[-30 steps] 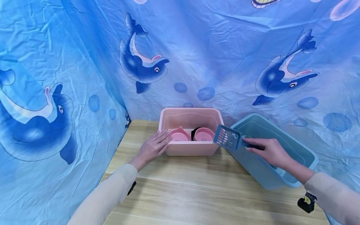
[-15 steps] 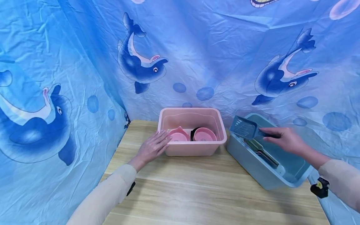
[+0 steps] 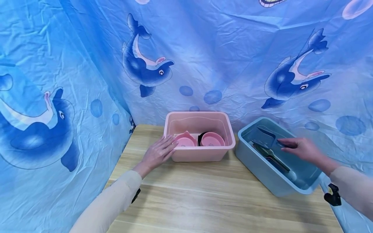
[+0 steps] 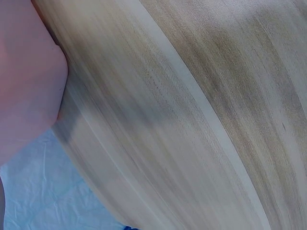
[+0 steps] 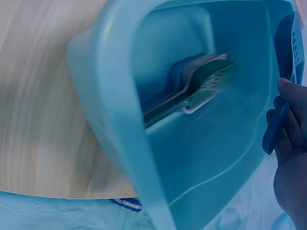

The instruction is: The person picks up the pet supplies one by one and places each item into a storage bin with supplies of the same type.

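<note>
In my right hand [image 3: 306, 149] I pinch the handle of a dark blue slotted litter scoop [image 3: 262, 137], its head down inside the blue bin [image 3: 256, 165]. The right wrist view shows the same scoop [image 5: 284, 48] upright near the bin's far wall, fingers curled round its handle. Several more scoops [image 5: 211, 81], green, grey and blue, lie stacked on the bin floor. My left hand [image 3: 158, 151] rests with straight fingers on the front left rim of the pink bin [image 3: 201, 155]. Inside that bin are a pink cat-eared bowl [image 3: 185, 141] and a round pink bowl [image 3: 212, 139].
Both bins stand on a wood-grain table [image 3: 204, 200], the blue one angled at the right. A blue curtain [image 3: 233, 81] printed with dolphins hangs close behind them and along the left side. A black rim shows beside the round bowl.
The right hand has carried the litter scoop rightward from beside the pink bin, over the blue bin's rim, then lowered it inside. The left hand has stayed on the pink bin.
</note>
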Demonstrator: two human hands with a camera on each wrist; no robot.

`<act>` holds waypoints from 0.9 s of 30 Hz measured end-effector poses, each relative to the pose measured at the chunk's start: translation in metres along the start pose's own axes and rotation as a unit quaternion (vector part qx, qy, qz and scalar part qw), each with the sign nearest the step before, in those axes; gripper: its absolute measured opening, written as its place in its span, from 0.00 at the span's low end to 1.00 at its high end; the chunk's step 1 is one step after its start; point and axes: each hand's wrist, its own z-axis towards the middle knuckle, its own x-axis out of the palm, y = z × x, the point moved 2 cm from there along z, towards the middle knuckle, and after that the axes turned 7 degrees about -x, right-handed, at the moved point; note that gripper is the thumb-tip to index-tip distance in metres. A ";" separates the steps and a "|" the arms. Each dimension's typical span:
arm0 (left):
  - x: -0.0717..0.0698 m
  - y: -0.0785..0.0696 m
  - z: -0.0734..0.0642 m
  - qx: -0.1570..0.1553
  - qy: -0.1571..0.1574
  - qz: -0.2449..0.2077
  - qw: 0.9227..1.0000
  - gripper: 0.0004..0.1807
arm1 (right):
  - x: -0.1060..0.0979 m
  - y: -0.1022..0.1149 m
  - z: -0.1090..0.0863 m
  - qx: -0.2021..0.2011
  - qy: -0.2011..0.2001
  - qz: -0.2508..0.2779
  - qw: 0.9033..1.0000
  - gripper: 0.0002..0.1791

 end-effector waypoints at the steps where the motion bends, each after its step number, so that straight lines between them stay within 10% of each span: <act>1: 0.000 0.000 0.000 0.000 0.000 0.000 1.000 0.31 | 0.002 -0.003 0.000 0.005 0.006 0.001 1.000 0.23; 27: -0.001 -0.002 -0.001 -0.007 0.014 -0.003 1.000 0.31 | 0.024 0.002 0.013 0.003 0.032 0.008 0.999 0.31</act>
